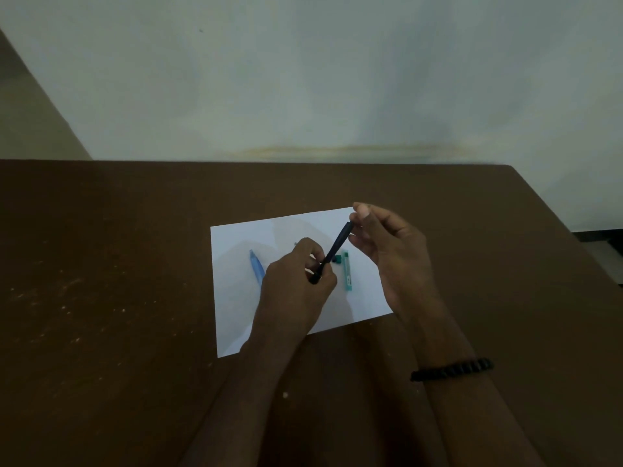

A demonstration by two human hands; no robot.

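Left hand (296, 286): fingers curled round the lower end of the dark pen (337, 247), knuckles up.
Right hand (387, 254): raised, thumb and forefinger pinching its upper end.
Forearms: bare, converging forward.

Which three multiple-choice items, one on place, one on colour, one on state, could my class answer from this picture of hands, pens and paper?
1. Where does the blue pen lie?
A) on the white sheet, left of the left hand
B) on a chair
C) inside a cup

2. What colour is the bracelet on the right wrist?
A) red
B) black
C) white

3. How is the dark pen held?
A) lying loose
B) by one hand only
C) by the left hand low and the right hand at its top

Answers:
1 A, it rests on the paper beside the knuckles.
2 B, dark beads ring the wrist.
3 C, fingers of both hands close on its ends.
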